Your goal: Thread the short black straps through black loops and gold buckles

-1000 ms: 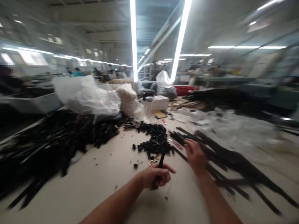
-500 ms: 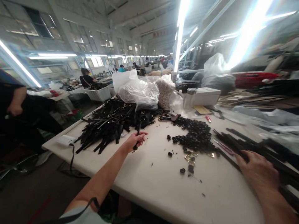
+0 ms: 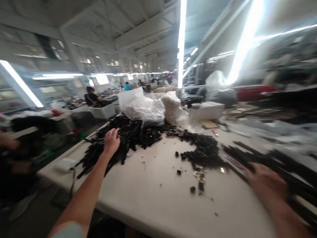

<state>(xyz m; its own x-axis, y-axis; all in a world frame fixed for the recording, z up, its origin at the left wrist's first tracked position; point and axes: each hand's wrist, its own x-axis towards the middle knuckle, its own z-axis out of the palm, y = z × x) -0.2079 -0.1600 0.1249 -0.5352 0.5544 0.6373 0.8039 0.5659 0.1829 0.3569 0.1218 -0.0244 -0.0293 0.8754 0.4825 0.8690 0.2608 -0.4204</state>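
My left hand (image 3: 112, 142) is over the near side of a heap of black straps (image 3: 133, 134) with small gold buckles. Blurred but stretched forward, its fingers look apart, and no strap shows clearly in them. At the right, my right hand (image 3: 267, 181) is closed round the ends of long black strips (image 3: 237, 155), its fingertips partly hidden. Beside those strips lies a slim tool with pinkish handles (image 3: 232, 162). Small black loops (image 3: 204, 148) form a pile mid-table, and a few gold buckles (image 3: 199, 177) lie in front of it.
Clear plastic bags (image 3: 146, 107) and a bag of beige bits (image 3: 170, 107) stand behind the straps. A white box (image 3: 210, 110) is at the back. A small white device (image 3: 66, 164) sits by the left table edge (image 3: 44, 170). Farther off, a person (image 3: 92, 96) works by a white bin (image 3: 102, 111).
My left hand has moved left and forward from the bare tabletop to the strap heap; the buckled strap it held no longer shows in it. My right hand stays on the strips. The view has shifted.
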